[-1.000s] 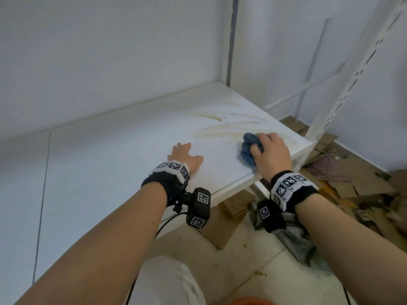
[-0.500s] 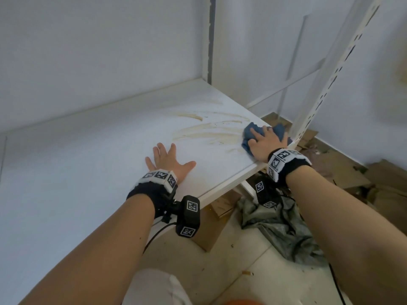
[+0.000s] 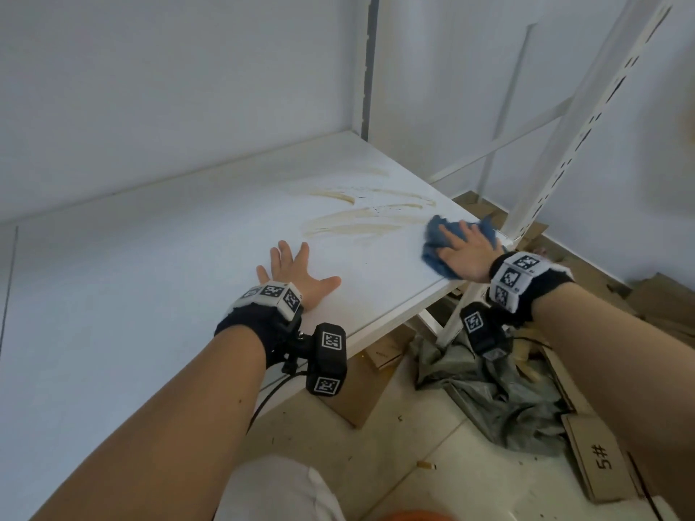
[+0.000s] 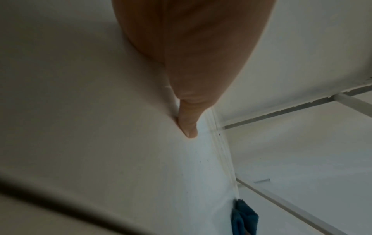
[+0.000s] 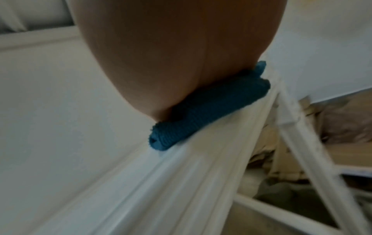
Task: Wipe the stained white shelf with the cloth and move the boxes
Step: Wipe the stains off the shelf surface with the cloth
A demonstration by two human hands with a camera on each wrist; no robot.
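Head view shows the white shelf [image 3: 158, 280] across the middle and left of the frame, with brown stains [image 3: 361, 216] drawn in long streaks a little above the centre. The blue cloth [image 3: 432, 253] is seen right of centre, near the front right corner of the shelf, and it is pressed down by the right hand [image 3: 464, 253], whose fingers are stretched flat and slightly apart over it, not curled around it. The left hand [image 3: 297, 274] is laid flat on the bare shelf near the centre of the frame, with fingers spread and the thumb pointing right; nothing is held by it, and it seems to be used as support. In the right wrist view the cloth [image 5: 203, 114] is bunched into a thick fold under the palm, just at the shelf edge. In the left wrist view only the thumb [image 4: 188, 122] is clearly shown, touching the surface. The streaks lie just beside the cloth, up and to the left of it, and they are not yet covered. The wiping step is judged to be in hand, with most of the stain left. For good work, the cloth should be carried over the whole length of the streaks with firm, even pressure, and it should be kept away from the edge, where it could slip off. No boxes can be made out on the shelf; only flattened cardboard [image 3: 598, 460] is seen on the floor at lower right.
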